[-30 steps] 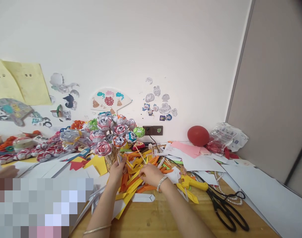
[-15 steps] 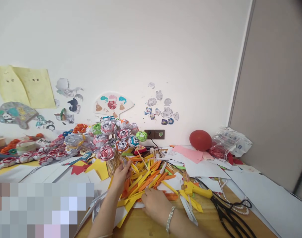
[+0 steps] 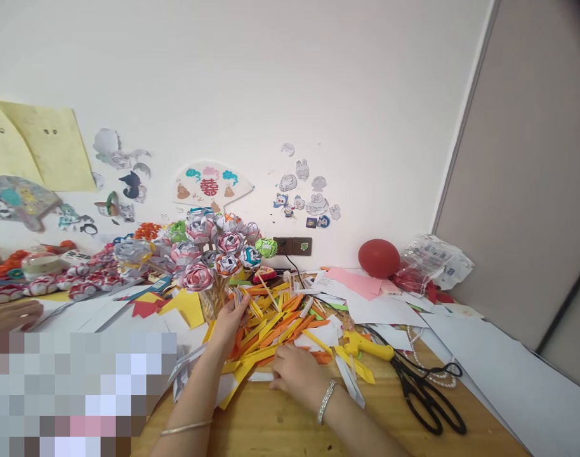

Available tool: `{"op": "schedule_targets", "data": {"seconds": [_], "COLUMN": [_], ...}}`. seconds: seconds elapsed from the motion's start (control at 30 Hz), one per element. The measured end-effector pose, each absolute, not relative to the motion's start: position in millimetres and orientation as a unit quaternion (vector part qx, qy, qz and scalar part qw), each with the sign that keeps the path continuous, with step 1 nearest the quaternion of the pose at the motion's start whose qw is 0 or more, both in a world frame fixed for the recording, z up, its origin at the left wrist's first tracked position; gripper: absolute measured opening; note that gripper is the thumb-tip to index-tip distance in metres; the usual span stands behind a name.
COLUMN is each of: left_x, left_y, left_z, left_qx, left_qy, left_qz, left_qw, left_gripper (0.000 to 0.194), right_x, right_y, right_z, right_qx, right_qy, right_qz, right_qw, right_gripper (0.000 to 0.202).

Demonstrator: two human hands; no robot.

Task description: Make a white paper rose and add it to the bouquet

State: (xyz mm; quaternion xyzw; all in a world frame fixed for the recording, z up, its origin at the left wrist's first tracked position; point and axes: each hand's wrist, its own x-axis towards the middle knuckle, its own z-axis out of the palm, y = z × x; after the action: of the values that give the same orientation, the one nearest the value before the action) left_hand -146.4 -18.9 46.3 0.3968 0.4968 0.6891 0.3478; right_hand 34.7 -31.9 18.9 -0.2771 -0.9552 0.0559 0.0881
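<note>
Folded paper strips point(image 3: 290, 327), yellow and orange for the most part with some white and green, lie heaped in the middle of the surface point(image 3: 271, 422), too overlapped to count. Two bare hands work at them. The left hand point(image 3: 231, 317) is raised at the heap's left side, its forearm reaching up and forward, thumb and fingers closed around one small stack of folded pieces point(image 3: 239, 297) whose number cannot be made out. The right hand point(image 3: 297, 373) is low at the near edge, back upward, fingers curled narrowly and fingertips at the end of one white strip point(image 3: 260, 376); whether they grip it cannot be told. One bangle point(image 3: 186, 427) circles the left forearm, one bracelet point(image 3: 326, 402) the right wrist. Just beyond the left hand stands one bunch of paper flowers point(image 3: 230, 242), roughly a dozen heads showing. To the right lie one yellow glue gun point(image 3: 369, 346) and one pair of black-handled scissors point(image 3: 430, 397). One round red object point(image 3: 379, 258) rests near the wall. At the far left is one hand of another person point(image 3: 18, 314), well apart from the heap.
</note>
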Motion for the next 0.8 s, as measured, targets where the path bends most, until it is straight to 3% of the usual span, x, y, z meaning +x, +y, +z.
{"op": "schedule_targets", "data": {"seconds": [0.2,0.43,0.67,0.8], "left_x": [-135,-120,-118,-117], "left_y": [-17,-16,-15,-15], "left_z": [43,36,33,34], "left_qx": [0.415,0.455,0.488,0.488], "left_qy": [0.516,0.512,0.511,0.505], "left_qz": [0.652,0.607,0.576,0.583], "left_qw": [0.371,0.403,0.411,0.409], "left_gripper": [0.040,0.042,0.039,0.041], "right_x": [29,23,29,41], "right_y": [-32,-36,-35,-25], "right_z": [2,8,11,25], "right_qx": [-0.366,-0.441,-0.409,-0.413], "right_qy": [-0.886,-0.842,-0.852,-0.822], "right_qz": [0.204,0.253,0.275,0.307], "right_qw": [0.198,0.180,0.178,0.244], "right_gripper": [0.005,0.014,0.010,0.006]}}
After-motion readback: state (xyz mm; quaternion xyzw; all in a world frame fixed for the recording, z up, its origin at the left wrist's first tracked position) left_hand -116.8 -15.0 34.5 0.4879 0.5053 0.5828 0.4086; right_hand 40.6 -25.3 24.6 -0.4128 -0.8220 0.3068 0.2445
